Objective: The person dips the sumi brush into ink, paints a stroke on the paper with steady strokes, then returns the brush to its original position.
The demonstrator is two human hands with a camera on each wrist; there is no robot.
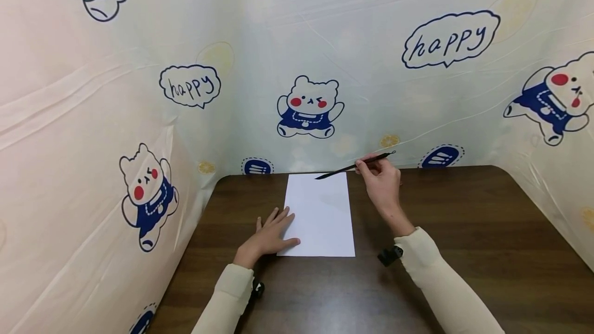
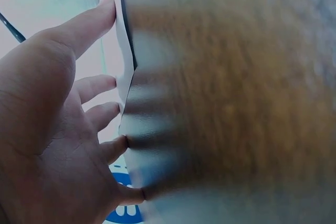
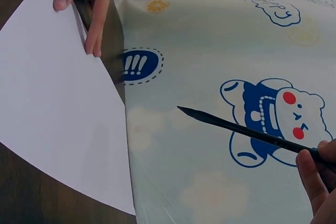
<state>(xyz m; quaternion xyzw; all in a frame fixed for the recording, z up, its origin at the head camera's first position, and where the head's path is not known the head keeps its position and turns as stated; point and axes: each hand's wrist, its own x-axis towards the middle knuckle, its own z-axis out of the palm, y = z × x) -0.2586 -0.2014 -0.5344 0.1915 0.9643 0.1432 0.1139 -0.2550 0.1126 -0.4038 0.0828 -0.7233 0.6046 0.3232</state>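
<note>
My right hand [image 1: 382,182] pinches black brush [image 1: 343,169], tip over far end of white paper [image 1: 320,215]. Left hand [image 1: 269,235], well apart, fingers spread, rests on paper's left edge. Brown table [image 1: 441,210] beneath, patterned cloth [image 1: 371,102] behind. Brush's end loop [image 1: 392,152] reaches me in 1 view, head; right wrist view cuts it off.

- Paper sheet [image 1: 320,215]: smooth, matt white.
- Brush [image 3: 236,127]: smooth, black.
- Bench [image 1: 459,220]: brown wood grain, softly glossy.
- Curtain [image 1: 371,76]: thin, creased, faintly shiny.
- Sleeves [image 1: 450,285]: matt cream cloth.
</note>
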